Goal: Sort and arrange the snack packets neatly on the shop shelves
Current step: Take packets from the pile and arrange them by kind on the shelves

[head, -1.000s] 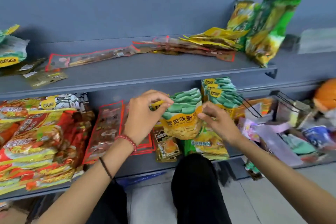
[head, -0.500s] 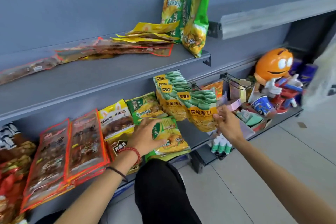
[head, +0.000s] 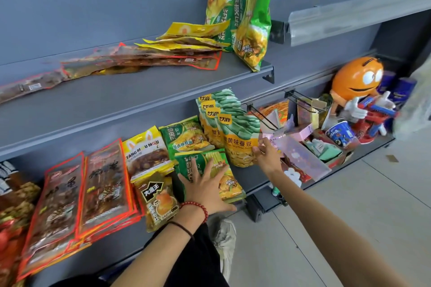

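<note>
Now that the left hand (head: 205,190) has let go of the broad bean packet (head: 240,144) it shared with the right a second ago, I see it spread flat. Its fingers are straight and apart, pressing on the green noodle packet (head: 193,165) that lies near the front of the lower shelf (head: 247,177). The right hand (head: 268,156) stays with the bean packet, thumb and fingertips pinching its lower right edge. That packet has come across and stands upright at the front of the row of matching packets (head: 210,109), overlapping the one behind. So the bean row looks about settled to me, and the work is shifting to the green packet, which lies askew. I'd square it up with the second green packet (head: 184,137) just behind.
</note>
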